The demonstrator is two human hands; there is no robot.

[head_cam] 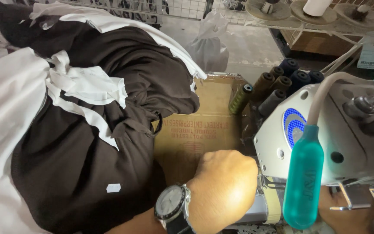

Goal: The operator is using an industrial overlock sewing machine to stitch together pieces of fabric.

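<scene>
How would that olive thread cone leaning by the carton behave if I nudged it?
The olive thread cone already leans, so it would probably tip, then roll in a curve given its taper. It looks light for its size. Neighbouring dark spools might stop it.

Layout around the left grip (224,186)
Fabric pile (87,130) left of the grip, cardboard box (195,130) behind it, thread cones (278,82) further behind to the right, sewing machine (338,134) right, right grip (351,212) under the machine.

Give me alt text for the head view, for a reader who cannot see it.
A left hand wearing a wristwatch rests at a white sewing machine, with the right hand partly hidden behind a teal plastic bottle. Dark brown and white fabric is heaped beside a cardboard box and thread cones.
</scene>
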